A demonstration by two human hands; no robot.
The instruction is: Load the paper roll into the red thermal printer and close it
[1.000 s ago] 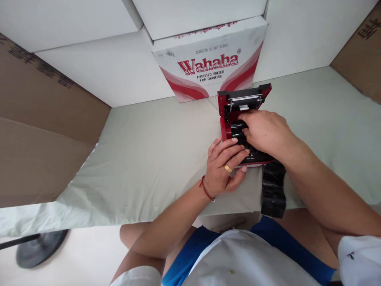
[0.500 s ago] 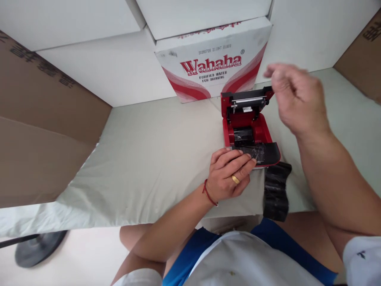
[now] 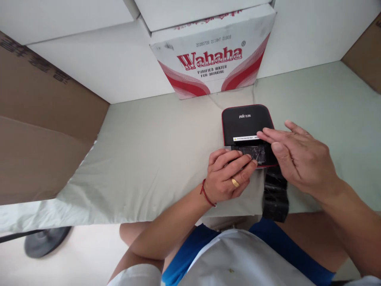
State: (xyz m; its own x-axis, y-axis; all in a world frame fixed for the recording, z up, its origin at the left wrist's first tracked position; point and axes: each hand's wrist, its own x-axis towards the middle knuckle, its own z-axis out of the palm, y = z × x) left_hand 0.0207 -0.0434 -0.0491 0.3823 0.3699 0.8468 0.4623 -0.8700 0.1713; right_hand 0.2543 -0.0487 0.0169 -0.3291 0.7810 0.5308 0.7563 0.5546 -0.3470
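Note:
A small black-and-red label printer [image 3: 247,119] sits on the cloth with its lid down. Across its front lies a shiny black strip [image 3: 258,154], which comes out from under the lid edge. My left hand [image 3: 229,174] rests at the front, its fingers bent over the strip and its thumb tucked below, partly hidden. On the right, my right hand [image 3: 303,155] has its fingers stretched out, the fingertips touching the lid by a white sticker [image 3: 246,138]. Another black wavy strip [image 3: 275,198] hangs from the printer's front right over the table edge.
A Wahaba-type white and red water carton, printed Wahaha [image 3: 211,59], stands behind the printer among white boxes [image 3: 83,67]. Brown cartons flank the left [image 3: 50,131] and right. Pale green cloth [image 3: 154,159] covers the table. A black round base [image 3: 47,242] stands on the floor.
The printer's lid has swung down from upright to closed. My right hand has come down and left onto the lid, while my left hand stays at the front.

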